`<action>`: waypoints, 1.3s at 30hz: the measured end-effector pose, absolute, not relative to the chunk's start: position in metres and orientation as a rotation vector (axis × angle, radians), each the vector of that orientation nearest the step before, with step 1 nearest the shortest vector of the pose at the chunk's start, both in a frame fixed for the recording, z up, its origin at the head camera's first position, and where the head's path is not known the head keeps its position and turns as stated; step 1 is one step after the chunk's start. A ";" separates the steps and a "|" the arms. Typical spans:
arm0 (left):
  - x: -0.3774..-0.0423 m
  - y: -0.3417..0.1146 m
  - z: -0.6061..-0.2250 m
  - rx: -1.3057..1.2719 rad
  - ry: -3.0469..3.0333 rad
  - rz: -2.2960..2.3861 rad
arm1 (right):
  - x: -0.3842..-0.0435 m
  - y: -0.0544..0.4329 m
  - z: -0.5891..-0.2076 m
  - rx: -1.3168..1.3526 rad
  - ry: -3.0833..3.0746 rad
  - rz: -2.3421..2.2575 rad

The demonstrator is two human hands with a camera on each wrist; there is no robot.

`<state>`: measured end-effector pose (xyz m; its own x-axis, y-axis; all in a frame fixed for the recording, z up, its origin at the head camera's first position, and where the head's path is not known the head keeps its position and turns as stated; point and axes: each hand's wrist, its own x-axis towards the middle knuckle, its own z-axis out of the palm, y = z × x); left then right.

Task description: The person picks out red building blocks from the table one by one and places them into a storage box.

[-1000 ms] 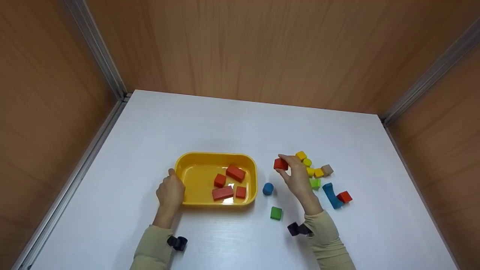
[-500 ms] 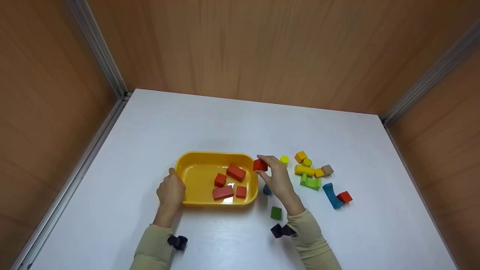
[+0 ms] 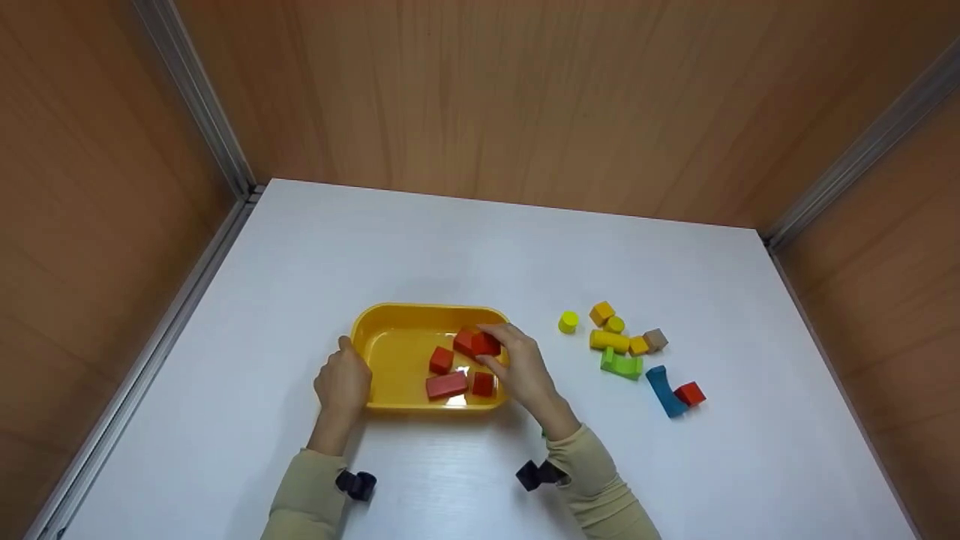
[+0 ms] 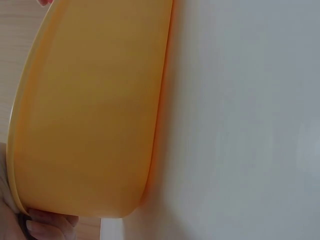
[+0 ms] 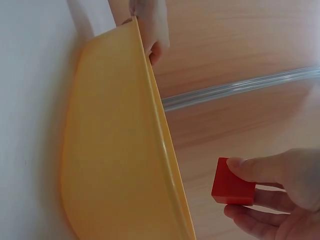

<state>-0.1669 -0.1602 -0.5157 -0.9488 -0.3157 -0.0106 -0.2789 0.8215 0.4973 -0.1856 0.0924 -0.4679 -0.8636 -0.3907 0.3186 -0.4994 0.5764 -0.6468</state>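
My left hand grips the left end of a yellow plastic tray, its fingers curled at the rim in the left wrist view. My right hand is over the tray's right side and pinches a red block between thumb and fingers. The right wrist view shows that block held above the level of the rim. Inside the tray lie several other red blocks, among them a long one and small cubes. The held block overlaps another red block in the head view.
Right of the tray, loose blocks lie on the white table: yellow pieces, a light green arch, a tan cube, a blue curved piece and a red block. Wooden panels enclose the table.
My right hand has carried the red block leftward from the loose blocks to over the tray, uncovering yellow and green pieces. My left hand has stayed on the tray.
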 end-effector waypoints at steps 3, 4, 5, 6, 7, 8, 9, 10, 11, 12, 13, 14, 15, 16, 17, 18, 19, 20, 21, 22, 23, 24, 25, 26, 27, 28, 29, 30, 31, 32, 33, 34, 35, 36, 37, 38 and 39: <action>-0.167 -0.160 -0.516 0.480 -2.917 -0.783 | -0.182 0.086 -0.471 0.784 -2.685 1.183; -0.167 -0.160 -0.516 0.479 -2.915 -0.785 | -0.181 0.084 -0.471 0.791 -2.694 1.192; -0.167 -0.160 -0.516 0.480 -2.915 -0.787 | -0.180 0.081 -0.472 0.797 -2.703 1.200; -0.167 -0.160 -0.516 0.482 -2.917 -0.787 | -0.179 0.079 -0.473 0.804 -2.713 1.201; -0.167 -0.160 -0.516 0.485 -2.920 -0.788 | -0.179 0.077 -0.473 0.808 -2.723 1.202; -0.167 -0.160 -0.515 0.488 -2.924 -0.791 | -0.178 0.075 -0.474 0.809 -2.735 1.203; -0.167 -0.160 -0.515 0.493 -2.927 -0.792 | -0.177 0.073 -0.474 0.811 -2.747 1.200; -0.167 -0.160 -0.515 0.496 -2.930 -0.793 | -0.177 0.070 -0.474 0.811 -2.760 1.199; -0.167 -0.160 -0.515 0.500 -2.933 -0.794 | -0.176 0.068 -0.475 0.811 -2.773 1.197; -0.167 -0.160 -0.515 0.502 -2.934 -0.795 | -0.175 0.066 -0.475 0.810 -2.785 1.192; -0.166 -0.160 -0.515 0.499 -2.931 -0.801 | -0.174 0.064 -0.475 0.813 -2.796 1.183; -0.166 -0.160 -0.514 0.494 -2.929 -0.807 | -0.174 0.062 -0.475 0.816 -2.804 1.169; -0.166 -0.160 -0.515 0.490 -2.925 -0.810 | -0.173 0.059 -0.475 0.822 -2.808 1.161; -0.166 -0.160 -0.515 0.486 -2.922 -0.817 | -0.173 0.057 -0.475 0.835 -2.806 1.151; -0.166 -0.160 -0.515 0.483 -2.919 -0.823 | -0.172 0.055 -0.475 0.850 -2.802 1.142; -0.166 -0.160 -0.515 0.482 -2.917 -0.827 | -0.172 0.052 -0.475 0.865 -2.799 1.134; -0.166 -0.160 -0.515 0.481 -2.917 -0.831 | -0.172 0.050 -0.475 0.878 -2.797 1.132; -0.166 -0.160 -0.515 0.483 -2.918 -0.830 | -0.172 0.047 -0.475 0.881 -2.805 1.140; -0.166 -0.160 -0.515 0.487 -2.919 -0.828 | -0.171 0.045 -0.475 0.886 -2.814 1.152; -0.166 -0.160 -0.515 0.488 -2.920 -0.829 | -0.171 0.043 -0.476 0.892 -2.823 1.157; -0.166 -0.160 -0.515 0.489 -2.922 -0.827 | -0.171 0.041 -0.476 0.893 -2.836 1.158; -0.166 -0.160 -0.515 0.491 -2.923 -0.827 | -0.171 0.038 -0.476 0.903 -2.844 1.148; -0.166 -0.160 -0.515 0.490 -2.924 -0.827 | -0.171 0.036 -0.477 0.913 -2.849 1.137; -0.166 -0.160 -0.515 0.490 -2.924 -0.829 | -0.171 0.034 -0.477 0.927 -2.853 1.117; -0.166 -0.160 -0.515 0.491 -2.924 -0.832 | -0.171 0.031 -0.478 0.946 -2.851 1.092; -0.166 -0.160 -0.514 0.493 -2.925 -0.835 | -0.171 0.029 -0.479 0.971 -2.841 1.066; -0.166 -0.160 -0.514 0.498 -2.927 -0.838 | -0.171 0.027 -0.480 0.995 -2.833 1.041; -0.166 -0.160 -0.514 0.505 -2.929 -0.842 | -0.171 0.025 -0.481 1.020 -2.822 1.017; -0.166 -0.160 -0.514 0.512 -2.934 -0.846 | -0.172 0.022 -0.482 1.042 -2.813 0.997; -0.167 -0.160 -0.514 0.519 -2.941 -0.850 | -0.171 0.021 -0.482 1.062 -2.806 0.974; -0.167 -0.160 -0.514 0.526 -2.947 -0.852 | -0.171 0.019 -0.483 1.083 -2.796 0.954; -0.167 -0.161 -0.514 0.534 -2.954 -0.855 | -0.172 0.017 -0.484 1.102 -2.786 0.933; -0.167 -0.161 -0.514 0.538 -2.959 -0.857 | -0.172 0.015 -0.484 1.117 -2.783 0.913; -0.167 -0.161 -0.514 0.540 -2.964 -0.858 | -0.172 0.014 -0.485 1.133 -2.776 0.886; -0.167 -0.161 -0.514 0.539 -2.967 -0.856 | -0.173 0.012 -0.486 1.148 -2.774 0.865; -0.167 -0.161 -0.514 0.537 -2.966 -0.850 | -0.173 0.011 -0.487 1.163 -2.776 0.848; -0.167 -0.161 -0.514 0.535 -2.964 -0.845 | -0.174 0.010 -0.488 1.179 -2.780 0.830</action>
